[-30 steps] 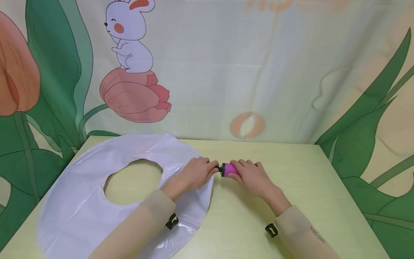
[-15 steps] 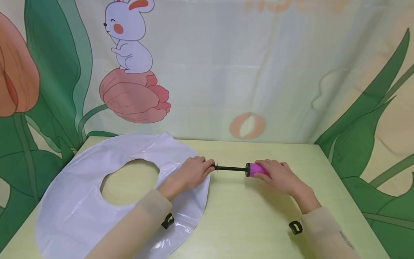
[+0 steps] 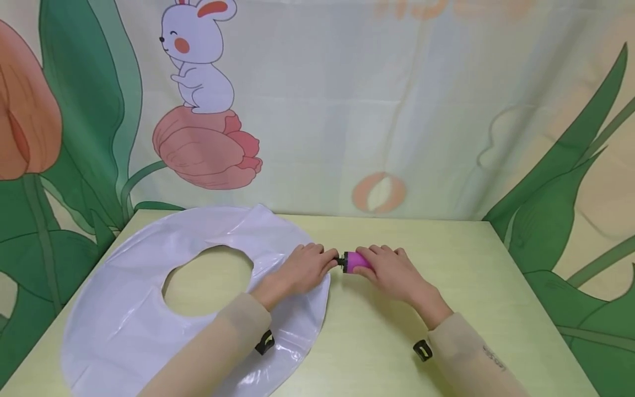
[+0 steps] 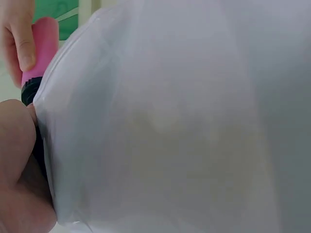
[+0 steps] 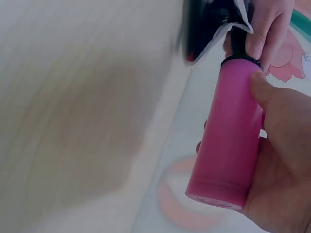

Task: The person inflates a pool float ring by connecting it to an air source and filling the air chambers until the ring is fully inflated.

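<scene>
A small hand pump (image 3: pixel 355 262) has a pink barrel and a black end. My right hand (image 3: pixel 396 274) curls round the barrel, thumb along its side, as the right wrist view of the pink barrel (image 5: pixel 226 131) shows. My left hand (image 3: pixel 303 269) grips the pump's black end at the right edge of a pale inflatable ring (image 3: pixel 116 309). Only a short black piece shows between the two hands. The ring lies wrinkled and partly filled, with a round hole in its middle. Its pale sheet (image 4: pixel 160 116) fills most of the left wrist view, and my left fingers are partly hidden.
The light yellow-green table (image 3: pixel 476 275) carries the ring on its left half. A printed cloth (image 3: pixel 307 110) with a rabbit and tulips hangs behind its back edge. Black clips (image 3: pixel 423 350) sit at my sleeve cuffs.
My right hand drew the barrel rightward, baring a long black rod, then brought it back left against the left hand. The left hand and ring shifted slightly left, then right again.
</scene>
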The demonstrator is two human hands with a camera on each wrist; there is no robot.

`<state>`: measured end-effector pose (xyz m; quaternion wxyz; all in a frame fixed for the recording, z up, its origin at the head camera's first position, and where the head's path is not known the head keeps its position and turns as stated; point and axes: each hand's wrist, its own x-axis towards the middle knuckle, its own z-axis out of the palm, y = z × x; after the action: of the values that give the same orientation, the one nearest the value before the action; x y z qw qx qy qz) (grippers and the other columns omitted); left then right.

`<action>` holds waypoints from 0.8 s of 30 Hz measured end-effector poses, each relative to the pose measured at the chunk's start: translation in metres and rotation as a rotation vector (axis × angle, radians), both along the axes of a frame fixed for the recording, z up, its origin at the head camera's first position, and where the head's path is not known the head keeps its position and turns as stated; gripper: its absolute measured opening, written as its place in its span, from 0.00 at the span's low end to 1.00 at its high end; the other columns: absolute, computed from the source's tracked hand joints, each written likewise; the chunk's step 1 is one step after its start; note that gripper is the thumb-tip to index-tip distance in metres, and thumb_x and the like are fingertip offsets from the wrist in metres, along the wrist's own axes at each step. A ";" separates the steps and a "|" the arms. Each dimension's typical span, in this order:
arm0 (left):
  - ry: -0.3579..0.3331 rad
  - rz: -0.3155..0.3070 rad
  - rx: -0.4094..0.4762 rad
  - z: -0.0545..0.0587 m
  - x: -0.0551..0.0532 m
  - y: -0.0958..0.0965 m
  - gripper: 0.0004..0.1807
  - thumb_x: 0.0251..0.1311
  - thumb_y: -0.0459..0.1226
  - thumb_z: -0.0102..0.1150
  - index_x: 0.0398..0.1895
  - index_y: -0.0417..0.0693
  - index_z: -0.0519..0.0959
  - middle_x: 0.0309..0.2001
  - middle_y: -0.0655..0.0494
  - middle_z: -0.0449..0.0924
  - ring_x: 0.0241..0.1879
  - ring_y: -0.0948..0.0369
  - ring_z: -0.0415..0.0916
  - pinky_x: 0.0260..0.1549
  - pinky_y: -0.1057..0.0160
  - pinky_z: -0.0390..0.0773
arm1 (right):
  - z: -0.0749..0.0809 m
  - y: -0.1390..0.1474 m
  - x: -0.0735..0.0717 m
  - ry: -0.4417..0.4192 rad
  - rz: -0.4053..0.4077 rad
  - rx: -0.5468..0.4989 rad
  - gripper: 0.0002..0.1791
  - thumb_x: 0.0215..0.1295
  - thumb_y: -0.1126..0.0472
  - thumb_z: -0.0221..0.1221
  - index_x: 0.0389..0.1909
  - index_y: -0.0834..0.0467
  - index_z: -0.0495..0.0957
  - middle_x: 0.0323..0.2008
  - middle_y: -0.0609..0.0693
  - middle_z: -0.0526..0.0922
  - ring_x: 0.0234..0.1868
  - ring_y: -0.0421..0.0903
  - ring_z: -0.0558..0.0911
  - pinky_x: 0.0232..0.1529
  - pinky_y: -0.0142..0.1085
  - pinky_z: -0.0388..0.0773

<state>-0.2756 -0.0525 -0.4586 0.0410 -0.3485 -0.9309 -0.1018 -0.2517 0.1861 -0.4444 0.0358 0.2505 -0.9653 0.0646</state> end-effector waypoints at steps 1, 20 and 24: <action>0.001 0.001 0.000 0.000 0.000 0.000 0.13 0.82 0.46 0.43 0.53 0.54 0.77 0.33 0.56 0.71 0.36 0.55 0.72 0.37 0.55 0.70 | 0.001 0.002 0.000 -0.003 0.000 -0.010 0.31 0.76 0.40 0.55 0.69 0.56 0.73 0.55 0.52 0.82 0.51 0.53 0.79 0.49 0.54 0.70; 0.008 -0.009 0.033 0.004 -0.004 0.000 0.11 0.81 0.45 0.45 0.52 0.53 0.76 0.33 0.55 0.70 0.37 0.53 0.72 0.38 0.54 0.69 | -0.002 0.038 -0.003 0.002 -0.022 -0.065 0.30 0.75 0.41 0.57 0.69 0.55 0.73 0.54 0.53 0.82 0.54 0.54 0.79 0.51 0.57 0.67; 0.000 -0.013 0.040 0.002 -0.001 0.005 0.11 0.81 0.45 0.45 0.52 0.53 0.76 0.33 0.55 0.71 0.36 0.54 0.71 0.38 0.55 0.69 | -0.002 0.010 -0.003 0.027 0.018 -0.028 0.32 0.76 0.38 0.54 0.69 0.55 0.73 0.54 0.52 0.82 0.51 0.53 0.79 0.48 0.55 0.69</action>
<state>-0.2767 -0.0477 -0.4568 0.0471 -0.3538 -0.9263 -0.1209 -0.2543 0.1961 -0.4466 0.0520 0.2594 -0.9614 0.0750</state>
